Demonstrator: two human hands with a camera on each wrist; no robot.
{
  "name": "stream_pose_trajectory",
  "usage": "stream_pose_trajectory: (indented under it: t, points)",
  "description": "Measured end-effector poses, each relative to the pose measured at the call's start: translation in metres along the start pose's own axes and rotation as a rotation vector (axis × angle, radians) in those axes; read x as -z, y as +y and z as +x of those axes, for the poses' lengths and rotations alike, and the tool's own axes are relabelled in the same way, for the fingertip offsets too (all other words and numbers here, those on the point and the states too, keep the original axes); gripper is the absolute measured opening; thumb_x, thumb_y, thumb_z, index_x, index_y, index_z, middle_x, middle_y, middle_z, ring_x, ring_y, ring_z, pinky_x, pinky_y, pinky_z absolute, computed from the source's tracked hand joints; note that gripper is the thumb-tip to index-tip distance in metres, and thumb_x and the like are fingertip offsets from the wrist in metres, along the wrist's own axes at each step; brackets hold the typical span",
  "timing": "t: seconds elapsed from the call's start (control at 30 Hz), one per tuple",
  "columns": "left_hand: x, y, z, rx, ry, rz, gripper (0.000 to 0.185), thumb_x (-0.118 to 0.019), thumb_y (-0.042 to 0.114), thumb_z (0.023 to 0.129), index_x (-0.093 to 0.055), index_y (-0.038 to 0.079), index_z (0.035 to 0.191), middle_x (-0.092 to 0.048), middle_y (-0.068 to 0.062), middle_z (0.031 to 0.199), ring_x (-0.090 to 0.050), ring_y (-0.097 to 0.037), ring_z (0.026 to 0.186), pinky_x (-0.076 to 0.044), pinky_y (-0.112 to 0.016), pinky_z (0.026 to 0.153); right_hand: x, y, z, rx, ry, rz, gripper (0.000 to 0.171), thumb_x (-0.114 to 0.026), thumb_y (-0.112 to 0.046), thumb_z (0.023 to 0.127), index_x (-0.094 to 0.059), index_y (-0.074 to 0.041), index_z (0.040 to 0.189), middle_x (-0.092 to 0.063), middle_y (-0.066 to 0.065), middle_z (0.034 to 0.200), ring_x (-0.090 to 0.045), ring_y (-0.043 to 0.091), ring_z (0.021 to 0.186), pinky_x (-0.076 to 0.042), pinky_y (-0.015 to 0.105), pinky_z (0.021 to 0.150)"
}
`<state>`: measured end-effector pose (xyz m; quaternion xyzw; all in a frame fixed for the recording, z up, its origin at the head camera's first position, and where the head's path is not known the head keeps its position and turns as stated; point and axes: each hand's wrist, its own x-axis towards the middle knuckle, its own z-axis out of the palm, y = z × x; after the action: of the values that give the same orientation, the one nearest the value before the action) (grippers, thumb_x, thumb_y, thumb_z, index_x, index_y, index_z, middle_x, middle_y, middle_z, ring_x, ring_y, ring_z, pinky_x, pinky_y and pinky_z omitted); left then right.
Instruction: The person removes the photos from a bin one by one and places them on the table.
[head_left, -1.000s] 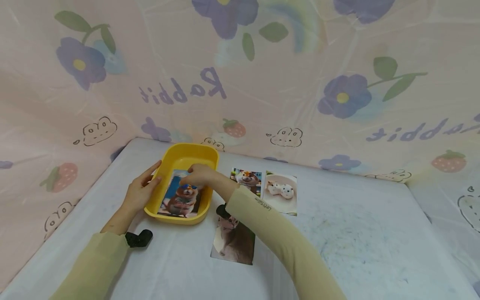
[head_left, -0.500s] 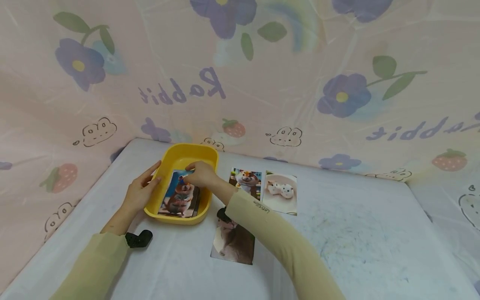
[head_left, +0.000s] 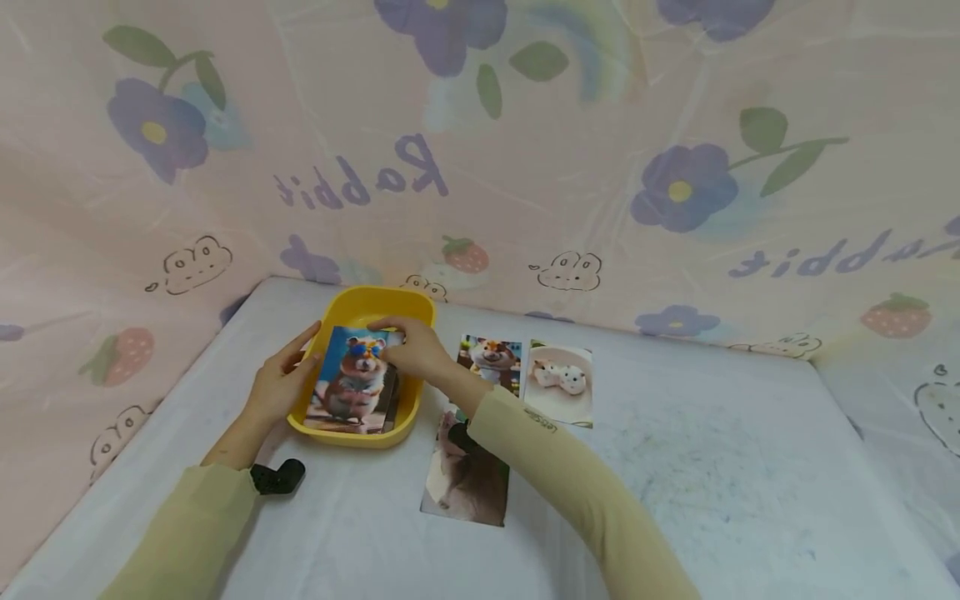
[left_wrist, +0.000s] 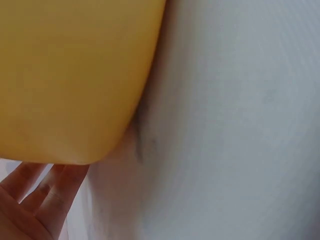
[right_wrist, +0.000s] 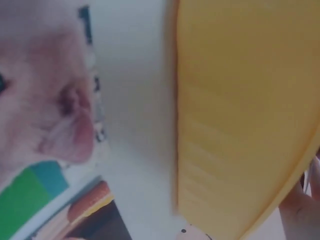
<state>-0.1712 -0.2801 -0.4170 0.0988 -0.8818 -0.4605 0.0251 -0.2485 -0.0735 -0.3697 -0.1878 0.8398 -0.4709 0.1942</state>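
A yellow plastic tub point(head_left: 417, 310) stands at the table's far left. My left hand point(head_left: 300, 354) lies with straight fingers against the tub's left wall. My right hand point(head_left: 392, 333) pinches the top edge of a hamster photo point(head_left: 351, 382) with a blue background and holds it tilted up, its lower edge still inside the tub. A dark edge of more photos shows under it. The left wrist view has the tub's outer wall point(left_wrist: 65, 75) and my fingers point(left_wrist: 37, 200) on the white cover. In the right wrist view the tub point(right_wrist: 245, 115) sits beside a blurred close-up photo point(right_wrist: 40, 115).
Three other photos lie flat on the white table cover point(head_left: 712, 483): a hamster photo point(head_left: 491, 360), a photo of white hamsters point(head_left: 558, 382) and a brown photo point(head_left: 465, 479) partly under my right forearm. A small black object point(head_left: 277, 477) sits by my left wrist. Patterned cloth walls close off the back and left.
My right hand has raised the top edge of the hamster photo, so it has gone from lying flat in the tub to standing tilted. The left hand has stayed on the tub.
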Motion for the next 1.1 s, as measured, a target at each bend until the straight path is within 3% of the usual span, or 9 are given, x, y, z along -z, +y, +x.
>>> stream_pose_trajectory:
  t: [0.13, 0.4, 0.57, 0.77, 0.83, 0.87, 0.93, 1.07, 1.1]
  points:
    - [-0.002, -0.001, 0.0, 0.0, -0.006, -0.002, 0.052, -0.037, 0.039, 0.103, -0.021, 0.034, 0.153, -0.039, -0.031, 0.144, -0.048, -0.046, 0.121, -0.044, -0.057, 0.097, 0.005, 0.007, -0.003, -0.006, 0.05, 0.079, 0.041, -0.064, -0.008, 0.088, -0.065, -0.027, 0.124, -0.06, 0.01, 0.115, -0.032, 0.012, 0.05, -0.032, 0.023, 0.048]
    - [-0.003, -0.002, 0.001, 0.019, -0.002, -0.004, 0.052, -0.037, 0.034, 0.103, -0.022, 0.033, 0.152, -0.033, -0.029, 0.149, -0.041, -0.047, 0.129, -0.039, -0.059, 0.102, 0.03, 0.022, -0.015, 0.024, 0.099, 0.221, 0.043, -0.057, -0.003, 0.09, -0.063, -0.024, 0.127, -0.042, 0.005, 0.149, -0.031, 0.014, 0.054, -0.027, 0.026, 0.048]
    - [-0.002, -0.001, 0.0, 0.03, -0.009, 0.004, 0.052, -0.037, 0.035, 0.103, -0.021, 0.033, 0.153, -0.032, -0.028, 0.15, -0.039, -0.048, 0.13, -0.037, -0.06, 0.103, 0.045, 0.033, -0.026, 0.021, 0.117, 0.232, 0.044, -0.053, -0.003, 0.091, -0.061, -0.024, 0.129, -0.043, 0.002, 0.149, -0.039, 0.017, 0.079, -0.03, 0.028, 0.052]
    - [-0.001, -0.001, -0.001, 0.003, -0.006, 0.026, 0.052, -0.036, 0.035, 0.103, -0.021, 0.031, 0.153, -0.035, -0.031, 0.146, -0.042, -0.048, 0.126, -0.039, -0.06, 0.101, 0.062, 0.049, -0.041, 0.011, 0.143, 0.235, 0.044, -0.051, -0.004, 0.093, -0.06, -0.024, 0.131, -0.044, 0.001, 0.148, -0.025, 0.018, 0.055, -0.024, 0.028, 0.046]
    - [0.0, -0.001, -0.001, -0.002, -0.004, 0.032, 0.052, -0.036, 0.035, 0.103, -0.021, 0.031, 0.153, -0.036, -0.032, 0.146, -0.042, -0.048, 0.126, -0.04, -0.06, 0.1, 0.067, 0.055, -0.047, 0.019, 0.163, 0.229, 0.042, -0.051, -0.005, 0.093, -0.06, -0.022, 0.131, -0.046, 0.002, 0.146, -0.025, 0.02, 0.055, -0.024, 0.028, 0.047]
    - [0.0, -0.001, 0.0, -0.005, -0.003, 0.034, 0.052, -0.036, 0.035, 0.103, -0.021, 0.031, 0.153, -0.036, -0.031, 0.146, -0.042, -0.048, 0.126, -0.04, -0.06, 0.1, 0.07, 0.058, -0.05, 0.025, 0.176, 0.217, 0.042, -0.051, -0.004, 0.093, -0.061, -0.021, 0.13, -0.047, 0.002, 0.146, -0.036, 0.02, 0.06, -0.027, 0.028, 0.05]
    - [0.0, -0.001, 0.0, -0.007, -0.003, 0.034, 0.053, -0.037, 0.035, 0.103, -0.021, 0.031, 0.153, -0.034, -0.031, 0.147, -0.041, -0.049, 0.127, -0.039, -0.061, 0.1, 0.075, 0.063, -0.058, 0.021, 0.204, 0.208, 0.041, -0.051, -0.004, 0.093, -0.061, -0.021, 0.129, -0.046, 0.002, 0.146, -0.031, 0.03, 0.057, -0.027, 0.029, 0.05]
    - [0.0, -0.001, 0.001, -0.014, -0.003, 0.031, 0.053, -0.037, 0.036, 0.103, -0.021, 0.031, 0.153, -0.034, -0.031, 0.147, -0.04, -0.049, 0.127, -0.04, -0.06, 0.099, 0.085, 0.076, -0.071, 0.01, 0.266, 0.193, 0.041, -0.051, -0.002, 0.091, -0.063, -0.019, 0.127, -0.048, 0.003, 0.144, -0.052, 0.029, 0.095, -0.03, 0.032, 0.056]
    - [0.0, -0.001, 0.001, -0.017, -0.003, 0.029, 0.053, -0.037, 0.036, 0.103, -0.021, 0.031, 0.153, -0.034, -0.031, 0.147, -0.041, -0.049, 0.127, -0.04, -0.06, 0.099, 0.087, 0.079, -0.074, 0.005, 0.279, 0.194, 0.042, -0.051, -0.001, 0.091, -0.063, -0.019, 0.126, -0.049, 0.003, 0.144, -0.05, 0.03, 0.093, -0.032, 0.034, 0.057]
